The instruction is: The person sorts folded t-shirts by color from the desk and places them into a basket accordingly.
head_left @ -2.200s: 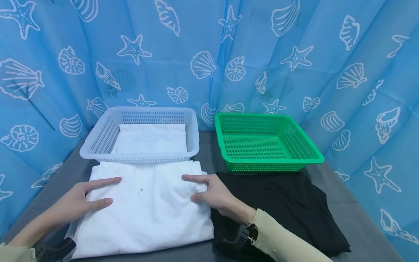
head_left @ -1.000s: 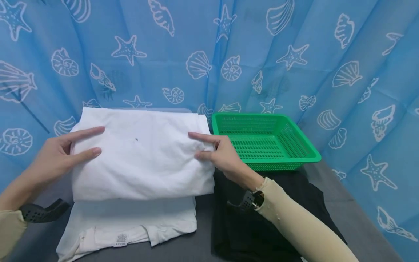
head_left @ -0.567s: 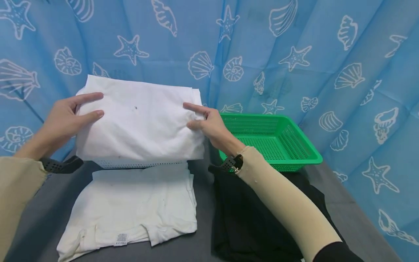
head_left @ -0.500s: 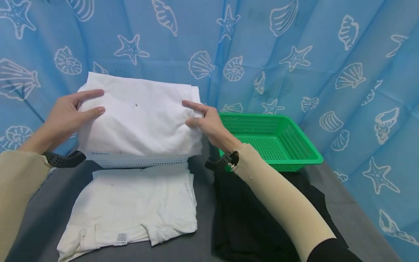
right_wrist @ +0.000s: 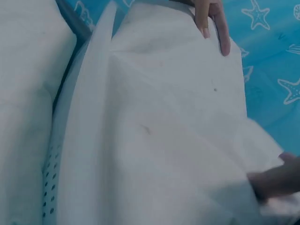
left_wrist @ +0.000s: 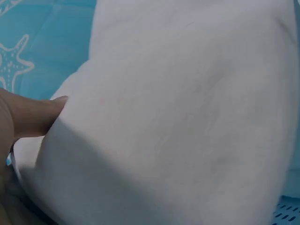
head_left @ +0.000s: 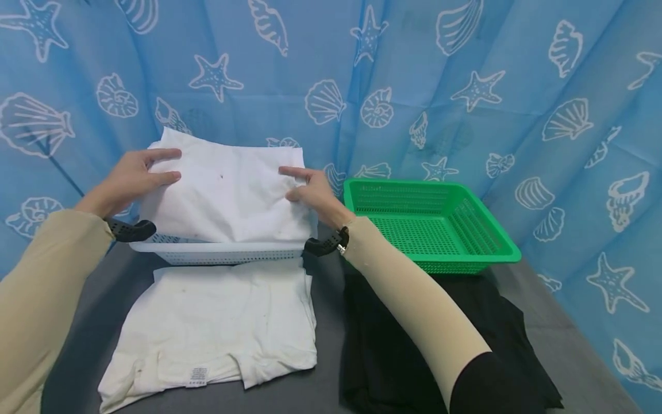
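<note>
In the head view my left hand (head_left: 143,175) and right hand (head_left: 315,192) grip opposite sides of a folded white T-shirt (head_left: 230,192), thumbs on top and the other fingers underneath. The T-shirt is over the white plastic basket (head_left: 217,247), its lower part inside the front rim. In the left wrist view the white cloth (left_wrist: 178,112) fills most of the picture, with a thumb (left_wrist: 35,115) at its edge. The right wrist view shows both hands at its edges and the basket's perforated wall (right_wrist: 50,183) beside it. The basket's contents are hidden.
Another folded white T-shirt (head_left: 222,322) with a printed neck label lies on the grey table (head_left: 326,345) before the white basket. A green plastic basket (head_left: 434,230) stands right of it, with folded black clothing (head_left: 393,345) in front. A blue shell-patterned curtain (head_left: 403,75) hangs behind.
Both hands have lifted the white T-shirt off the pile, carried it forward over the white basket, then lowered it slightly. The labelled T-shirt beneath and the basket's front rim now show.
</note>
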`<state>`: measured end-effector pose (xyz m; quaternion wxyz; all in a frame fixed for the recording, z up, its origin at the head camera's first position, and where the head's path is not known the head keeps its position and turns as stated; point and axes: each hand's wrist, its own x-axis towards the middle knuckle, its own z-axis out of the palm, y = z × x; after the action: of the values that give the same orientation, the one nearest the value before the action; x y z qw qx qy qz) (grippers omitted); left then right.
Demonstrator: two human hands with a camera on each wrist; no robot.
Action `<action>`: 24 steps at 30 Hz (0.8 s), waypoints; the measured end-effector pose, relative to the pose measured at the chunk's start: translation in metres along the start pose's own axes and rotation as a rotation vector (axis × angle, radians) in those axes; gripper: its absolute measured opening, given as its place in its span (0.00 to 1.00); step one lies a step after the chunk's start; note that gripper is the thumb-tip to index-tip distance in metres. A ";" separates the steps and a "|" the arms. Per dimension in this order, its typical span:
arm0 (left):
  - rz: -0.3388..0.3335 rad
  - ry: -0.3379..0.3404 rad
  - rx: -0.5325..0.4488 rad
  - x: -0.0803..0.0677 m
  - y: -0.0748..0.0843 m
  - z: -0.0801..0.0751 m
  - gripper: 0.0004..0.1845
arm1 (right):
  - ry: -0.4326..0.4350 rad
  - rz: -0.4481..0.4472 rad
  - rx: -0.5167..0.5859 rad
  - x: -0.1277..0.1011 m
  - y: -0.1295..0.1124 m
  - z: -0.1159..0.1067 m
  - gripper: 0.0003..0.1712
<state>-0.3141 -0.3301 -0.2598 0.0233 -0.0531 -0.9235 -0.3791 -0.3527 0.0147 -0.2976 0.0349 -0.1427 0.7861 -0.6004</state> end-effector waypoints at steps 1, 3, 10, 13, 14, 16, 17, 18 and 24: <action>-0.014 -0.035 0.002 0.001 -0.002 -0.001 0.36 | 0.008 0.016 -0.041 0.001 -0.001 0.002 0.33; -0.042 -0.117 0.029 0.003 -0.004 -0.003 0.36 | 0.017 0.050 -0.153 0.002 -0.002 0.006 0.29; -0.087 -0.165 0.104 -0.016 0.004 0.012 0.37 | 0.006 0.019 -0.455 -0.023 -0.008 -0.001 0.24; -0.075 -0.100 0.044 -0.042 0.013 0.026 0.37 | 0.017 0.004 -0.403 -0.051 -0.010 -0.010 0.21; -0.058 -0.083 0.022 -0.052 0.016 0.031 0.37 | 0.021 0.012 -0.358 -0.061 -0.010 -0.013 0.20; -0.024 -0.059 -0.023 -0.071 0.020 0.039 0.35 | 0.019 0.039 -0.273 -0.080 -0.011 -0.017 0.19; -0.006 -0.052 -0.042 -0.080 0.021 0.043 0.34 | 0.022 0.049 -0.239 -0.089 -0.011 -0.019 0.18; 0.015 -0.045 -0.053 -0.089 0.022 0.046 0.33 | 0.021 0.064 -0.193 -0.097 -0.010 -0.021 0.18; 0.052 -0.081 -0.085 -0.128 0.014 0.058 0.28 | 0.002 0.106 0.050 -0.137 -0.002 -0.027 0.18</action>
<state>-0.1853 -0.2900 -0.3021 -0.0063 -0.0932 -0.9052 -0.4146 -0.2271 0.0761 -0.3042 0.0692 -0.0995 0.7773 -0.6174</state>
